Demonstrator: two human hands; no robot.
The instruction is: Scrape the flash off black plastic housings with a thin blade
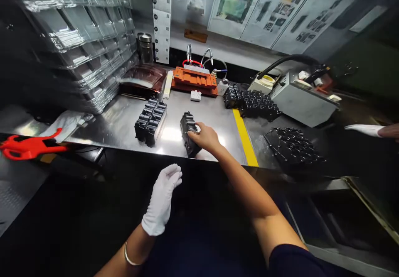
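My bare right hand (pixel 204 138) grips a black moulded block (pixel 188 123) by its right side. The block stands on the metal bench (pixel 215 111) near its front edge, and my fingers partly hide it. My left hand (pixel 163 189), in a white glove, hangs in front of the bench edge with loosely curved fingers and nothing visible in them. To the left of the held block, similar black blocks (pixel 151 119) stand side by side in a compact group.
An orange fixture (pixel 195 79) sits at the back, with a small white block (pixel 195 96) before it. Yellow tape (pixel 245 140) crosses the bench. Black parts (pixel 294 144) lie right, near another person's gloved hand (pixel 364 129). Clear trays (pixel 84 40) and a red tool (pixel 31 144) are left.
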